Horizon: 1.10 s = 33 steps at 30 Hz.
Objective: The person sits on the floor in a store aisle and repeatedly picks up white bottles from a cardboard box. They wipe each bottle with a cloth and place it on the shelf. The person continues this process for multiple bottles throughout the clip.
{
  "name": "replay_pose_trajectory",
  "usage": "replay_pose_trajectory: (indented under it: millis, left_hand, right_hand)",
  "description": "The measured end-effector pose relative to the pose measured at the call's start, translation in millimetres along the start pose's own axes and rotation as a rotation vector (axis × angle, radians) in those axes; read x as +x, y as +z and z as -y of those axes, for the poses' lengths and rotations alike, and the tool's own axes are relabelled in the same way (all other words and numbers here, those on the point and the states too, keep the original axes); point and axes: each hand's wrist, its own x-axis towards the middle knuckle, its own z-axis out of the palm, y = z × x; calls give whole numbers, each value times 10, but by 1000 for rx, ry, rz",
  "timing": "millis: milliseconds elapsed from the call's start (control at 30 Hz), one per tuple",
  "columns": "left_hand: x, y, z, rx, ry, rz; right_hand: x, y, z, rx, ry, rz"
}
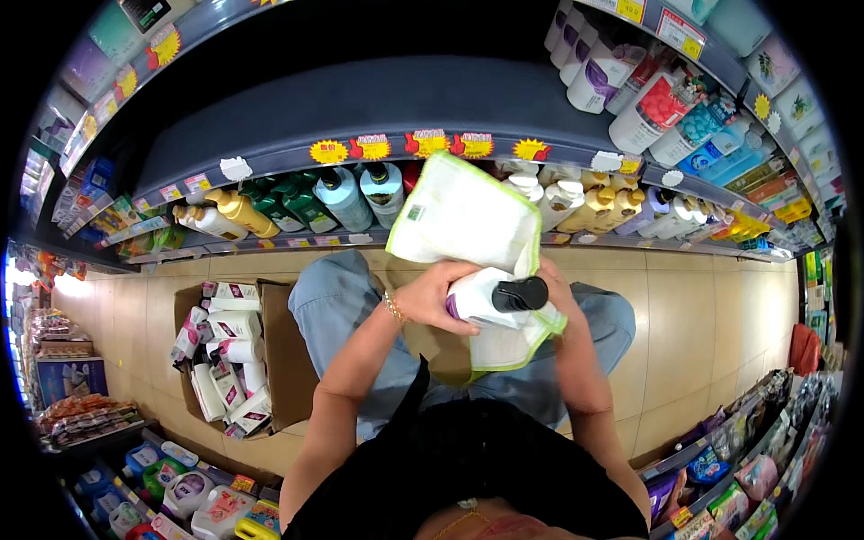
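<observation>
My left hand (435, 297) grips a white pump bottle (476, 297) with a black pump head and a purple patch on its side. A white cloth with green edging (466, 209) is bunched in my right hand (557, 290), close against the bottle's far side. Part of the cloth spreads up toward the shelf, and another part hangs below the bottle. The cloth and bottle hide some of my right fingers. Both hands are above my lap, between my bent knees.
An open cardboard box (287, 358) of white bottles stands on the tiled floor (675, 324) at my left. Ahead runs a dark shelf (378, 101) with price tags. Pump bottles (344, 199) line the lower shelf; more bottles (651, 111) stand at upper right. Detergent jugs (189, 496) are behind left.
</observation>
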Motion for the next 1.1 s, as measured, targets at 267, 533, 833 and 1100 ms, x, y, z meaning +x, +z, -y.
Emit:
replay_pose_trajectory:
  millis: [267,533,833,1100]
  left_hand:
    - [-30,259,185,-384,-182,389]
    - [-36,337,406,-50,27,379]
    - [-36,219,290,54,-136,116]
    - [150,217,131,292,141,-281]
  right_hand:
    - [163,155,362,-374,196,652]
    - [293,416,258,-820,-1,846]
    - [-9,46,-108,98,150,146]
    - [-179,38,-529,426,-107,-329]
